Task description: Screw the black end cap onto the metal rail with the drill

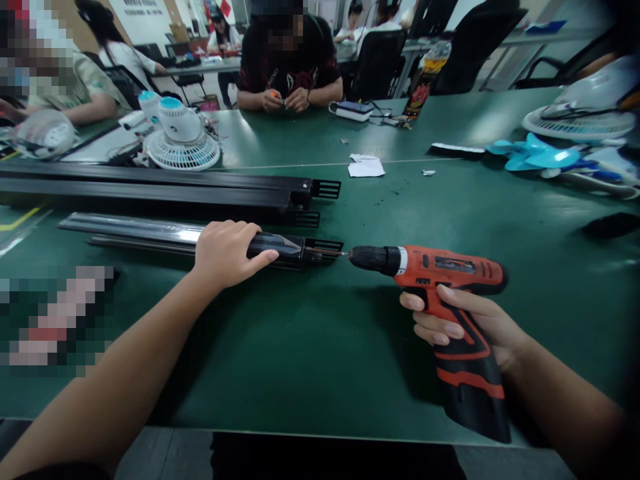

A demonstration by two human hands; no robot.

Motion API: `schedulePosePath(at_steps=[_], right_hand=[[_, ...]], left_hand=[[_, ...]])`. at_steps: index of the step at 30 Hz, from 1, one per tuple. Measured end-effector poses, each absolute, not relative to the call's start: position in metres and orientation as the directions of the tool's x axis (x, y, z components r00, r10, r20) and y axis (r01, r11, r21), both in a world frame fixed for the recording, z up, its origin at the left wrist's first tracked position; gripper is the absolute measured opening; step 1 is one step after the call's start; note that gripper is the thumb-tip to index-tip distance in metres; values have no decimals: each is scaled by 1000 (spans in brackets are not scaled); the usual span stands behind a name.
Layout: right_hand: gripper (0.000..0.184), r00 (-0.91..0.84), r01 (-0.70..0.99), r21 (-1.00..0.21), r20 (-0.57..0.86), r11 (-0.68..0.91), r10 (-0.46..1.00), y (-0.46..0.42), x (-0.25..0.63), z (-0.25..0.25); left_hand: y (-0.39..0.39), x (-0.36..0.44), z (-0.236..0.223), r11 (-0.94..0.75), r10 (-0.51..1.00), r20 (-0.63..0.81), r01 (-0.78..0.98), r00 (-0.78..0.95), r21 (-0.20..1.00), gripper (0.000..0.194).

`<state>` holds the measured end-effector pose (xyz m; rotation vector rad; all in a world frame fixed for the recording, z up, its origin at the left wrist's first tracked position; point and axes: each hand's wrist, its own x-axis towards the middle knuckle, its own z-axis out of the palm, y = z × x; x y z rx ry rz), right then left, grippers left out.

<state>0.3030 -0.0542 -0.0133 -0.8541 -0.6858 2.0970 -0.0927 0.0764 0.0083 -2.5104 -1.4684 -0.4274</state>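
Observation:
My left hand [227, 253] is wrapped over a long black metal profile [135, 227] lying on the green table, its thumb along the near side. A slotted black end piece [325, 245] sticks out at the profile's right end. In my right hand [465, 320] is an orange and black cordless drill [450, 270], held by its grip with a finger at the trigger. The drill points left, and its thin bit [345, 253] is at the profile's slotted end; whether it touches a screw there is too small to tell.
More black profiles [150, 190] lie just behind. White fan parts [183, 137] stand at the back left, and blue fan blades [540, 155] at the right. Paper scraps [366, 165] lie mid-table. A person [290, 67] sits opposite, both hands on a small item. A blurred-out object [60, 317] lies at left.

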Motion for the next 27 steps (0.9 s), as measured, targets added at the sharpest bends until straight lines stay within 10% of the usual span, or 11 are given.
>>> schedulePosePath(at_steps=[27], right_hand=[[45, -474, -394, -677, -430, -622, 769, -56, 309, -15]], left_hand=[[77, -92, 8, -482, 819, 324, 874, 473, -56, 80]])
